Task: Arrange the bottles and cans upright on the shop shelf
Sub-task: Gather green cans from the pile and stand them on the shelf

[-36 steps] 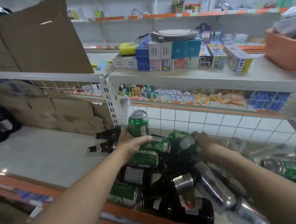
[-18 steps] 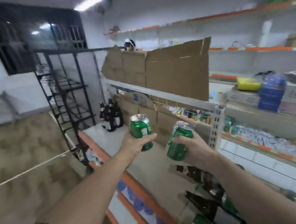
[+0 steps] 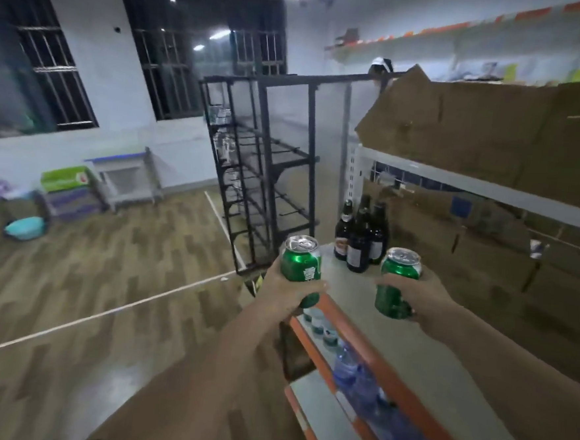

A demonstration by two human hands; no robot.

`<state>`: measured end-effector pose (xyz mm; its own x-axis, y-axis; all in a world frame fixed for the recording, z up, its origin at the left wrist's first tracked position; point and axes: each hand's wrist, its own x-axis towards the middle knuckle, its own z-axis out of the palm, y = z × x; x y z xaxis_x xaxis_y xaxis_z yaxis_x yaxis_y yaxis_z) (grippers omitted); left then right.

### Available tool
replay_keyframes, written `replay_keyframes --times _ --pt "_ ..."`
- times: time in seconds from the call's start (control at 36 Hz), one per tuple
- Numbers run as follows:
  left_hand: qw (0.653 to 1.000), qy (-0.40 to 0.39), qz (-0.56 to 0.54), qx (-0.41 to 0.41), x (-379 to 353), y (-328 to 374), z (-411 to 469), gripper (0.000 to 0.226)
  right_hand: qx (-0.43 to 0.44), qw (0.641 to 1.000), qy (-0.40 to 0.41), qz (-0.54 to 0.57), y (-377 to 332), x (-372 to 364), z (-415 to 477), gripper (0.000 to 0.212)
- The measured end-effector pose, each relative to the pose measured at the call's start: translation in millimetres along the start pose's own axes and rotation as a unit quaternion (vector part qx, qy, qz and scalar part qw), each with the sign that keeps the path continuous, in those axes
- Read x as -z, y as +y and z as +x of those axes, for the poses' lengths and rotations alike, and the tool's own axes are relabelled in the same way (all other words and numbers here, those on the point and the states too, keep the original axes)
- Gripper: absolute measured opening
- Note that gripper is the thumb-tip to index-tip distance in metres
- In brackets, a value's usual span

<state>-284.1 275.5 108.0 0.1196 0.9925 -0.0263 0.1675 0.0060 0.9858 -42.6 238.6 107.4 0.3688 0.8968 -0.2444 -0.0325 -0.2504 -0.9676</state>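
Your left grip [image 3: 285, 288] curls round a green can [image 3: 300, 267], your right grip [image 3: 417, 297] round a second green can [image 3: 397, 282] — both upright, held in the air at the grey shelf [image 3: 427, 353], near dark bottles [image 3: 361, 238] standing at its end.

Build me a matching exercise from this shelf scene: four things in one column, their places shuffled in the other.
1. green cans
2. dark bottles
3. water bottles
4. cardboard sheet

A. on the lower shelf
B. gripped by left hand and right hand
C. standing at the far end of the shelf
D. on the tier above

Pairs: 1-B, 2-C, 3-A, 4-D
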Motion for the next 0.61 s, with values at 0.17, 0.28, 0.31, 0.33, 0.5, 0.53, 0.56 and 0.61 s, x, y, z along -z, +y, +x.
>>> replay_keyframes --times 0.17,0.28,0.31,0.33,0.5,0.53,0.56,0.61 --pt "1.0 -0.027 -0.001 0.014 8 -12 66 0.06 -0.003 0.999 0.024 -0.022 -4 -27 56 0.066" --pt "0.999 -0.044 0.014 0.028 -12 -20 114 0.068 -0.002 0.998 0.051 -0.032 -4 -26 103 0.055" --pt "0.998 -0.05 0.02 0.029 -19 -22 127 0.068 -0.003 0.998 0.061 -0.035 -4 -24 115 0.054" --pt "0.997 -0.061 0.028 0.031 -26 -22 140 0.067 -0.005 0.997 0.07 -0.04 -4 -21 128 0.052" --pt "0.987 -0.141 0.064 0.033 -83 -19 218 0.067 0.014 0.996 0.078 -0.042 2 12 186 0.038" --pt "0.985 -0.155 0.073 0.033 -93 -18 229 0.068 0.008 0.996 0.083 -0.04 6 19 195 0.04" --pt "0.982 -0.169 0.076 0.033 -103 -18 240 0.069 -0.003 0.995 0.09 -0.041 8 25 201 0.036" --pt "0.974 -0.206 0.081 0.039 -123 -20 260 0.071 -0.015 0.994 0.1 -0.048 12 39 214 0.031"
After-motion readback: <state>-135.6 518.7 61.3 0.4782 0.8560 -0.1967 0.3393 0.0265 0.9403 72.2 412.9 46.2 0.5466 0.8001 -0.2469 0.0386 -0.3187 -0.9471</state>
